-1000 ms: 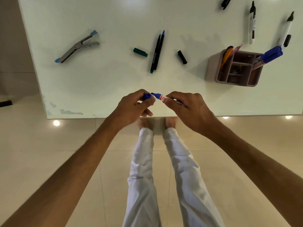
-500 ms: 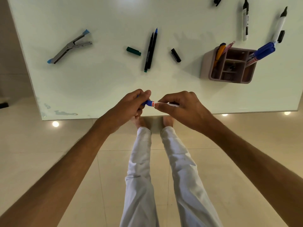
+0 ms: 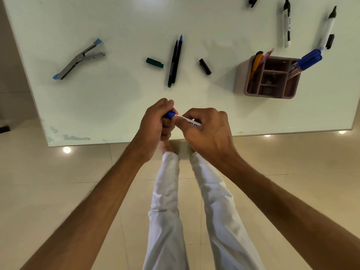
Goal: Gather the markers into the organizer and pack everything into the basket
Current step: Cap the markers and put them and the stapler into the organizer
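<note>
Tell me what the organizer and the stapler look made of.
Organizer: likely matte moulded plastic, dusty pink, with rounded corners and thin dividers. Stapler: seemingly bare metal, grey and slightly shiny, with blue tips that look plastic.

Indoor room, likely an office or a study corner at home; cannot tell which. I stand at a pale glass-topped table [image 3: 116,106] on glossy cream floor tiles [image 3: 58,191] that mirror ceiling spotlights. Desk stationery points to it: a metal stapler [image 3: 79,59], whiteboard markers [image 3: 286,24], loose caps [image 3: 205,66], thin pens [image 3: 174,63], a compartmented pink organizer [image 3: 270,77].
</note>
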Tool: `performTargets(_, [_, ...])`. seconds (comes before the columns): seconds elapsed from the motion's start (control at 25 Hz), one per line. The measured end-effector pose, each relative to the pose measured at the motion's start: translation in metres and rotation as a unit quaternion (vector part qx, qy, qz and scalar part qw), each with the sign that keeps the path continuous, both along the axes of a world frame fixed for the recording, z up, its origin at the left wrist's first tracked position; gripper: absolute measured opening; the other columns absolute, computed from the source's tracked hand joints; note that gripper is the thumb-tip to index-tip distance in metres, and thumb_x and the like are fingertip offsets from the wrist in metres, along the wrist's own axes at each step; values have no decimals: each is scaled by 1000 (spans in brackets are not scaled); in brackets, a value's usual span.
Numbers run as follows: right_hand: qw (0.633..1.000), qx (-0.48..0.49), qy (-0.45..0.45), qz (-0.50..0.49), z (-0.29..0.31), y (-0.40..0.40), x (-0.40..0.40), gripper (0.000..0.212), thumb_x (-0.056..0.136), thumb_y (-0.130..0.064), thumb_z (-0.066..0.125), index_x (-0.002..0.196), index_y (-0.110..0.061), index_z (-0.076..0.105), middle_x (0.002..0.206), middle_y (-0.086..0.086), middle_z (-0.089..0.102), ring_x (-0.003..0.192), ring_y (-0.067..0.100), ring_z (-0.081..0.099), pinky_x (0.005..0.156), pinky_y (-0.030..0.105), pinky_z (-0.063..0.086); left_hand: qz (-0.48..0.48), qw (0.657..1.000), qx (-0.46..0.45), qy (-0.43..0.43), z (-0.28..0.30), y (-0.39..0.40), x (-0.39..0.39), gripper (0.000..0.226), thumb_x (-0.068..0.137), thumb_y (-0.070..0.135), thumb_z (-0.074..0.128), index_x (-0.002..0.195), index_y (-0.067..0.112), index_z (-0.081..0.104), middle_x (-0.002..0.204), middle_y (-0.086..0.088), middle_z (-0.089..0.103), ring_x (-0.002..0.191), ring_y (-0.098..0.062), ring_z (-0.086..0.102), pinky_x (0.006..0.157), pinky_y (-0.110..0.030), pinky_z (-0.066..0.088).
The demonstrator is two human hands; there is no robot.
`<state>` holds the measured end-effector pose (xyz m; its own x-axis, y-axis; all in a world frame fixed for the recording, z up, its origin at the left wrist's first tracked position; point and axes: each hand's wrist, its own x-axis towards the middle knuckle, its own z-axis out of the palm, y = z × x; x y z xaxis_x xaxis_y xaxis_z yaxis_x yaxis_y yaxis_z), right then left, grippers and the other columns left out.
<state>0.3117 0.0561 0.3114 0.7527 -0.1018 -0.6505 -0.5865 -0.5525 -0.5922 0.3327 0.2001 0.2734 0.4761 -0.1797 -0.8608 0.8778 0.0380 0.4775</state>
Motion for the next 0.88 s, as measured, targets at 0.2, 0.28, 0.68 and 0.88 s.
performTargets(0.2, [999, -11, -19, 36, -6, 2, 16, 36, 95, -36, 69, 70, -11, 72, 58, 6, 63, 56, 20, 52, 53, 28, 36, 17, 1000, -6, -20, -4, 4, 11, 39, 108, 23, 44, 69, 21, 41, 55, 3, 25, 46, -10, 16, 47, -24, 13])
performTargets(0.28, [998, -24, -19, 48, -10, 2, 22, 39, 94, -38, 68, 67, -10, 70, 56, 7, 61, 55, 21, 49, 52, 26, 33, 17, 1000, -3, -22, -5, 5, 14, 37, 108, 23, 44, 71, 20, 39, 57, 2, 25, 46, -10, 16, 47, -23, 14])
performTargets(0.68, [993, -12, 14, 114, -18, -31, 8, 38, 104, -45, 58, 89, -12, 71, 72, 1, 59, 65, 12, 51, 59, 22, 35, -137, 988, 62, -33, -12, -15, 14, 37, 112, 42, 37, 94, 16, 57, 53, 10, 42, 46, -9, 33, 45, -23, 30])
performTargets(0.88, [986, -113, -63, -107, -14, -111, -10, 32, 110, -36, 50, 116, -8, 63, 79, -7, 65, 61, -6, 62, 57, 5, 46, -143, 981, 122, -50, -21, -7, 26, 54, 111, 56, 29, 133, 14, 53, 82, -4, 63, 67, -18, 60, 65, -34, 48])
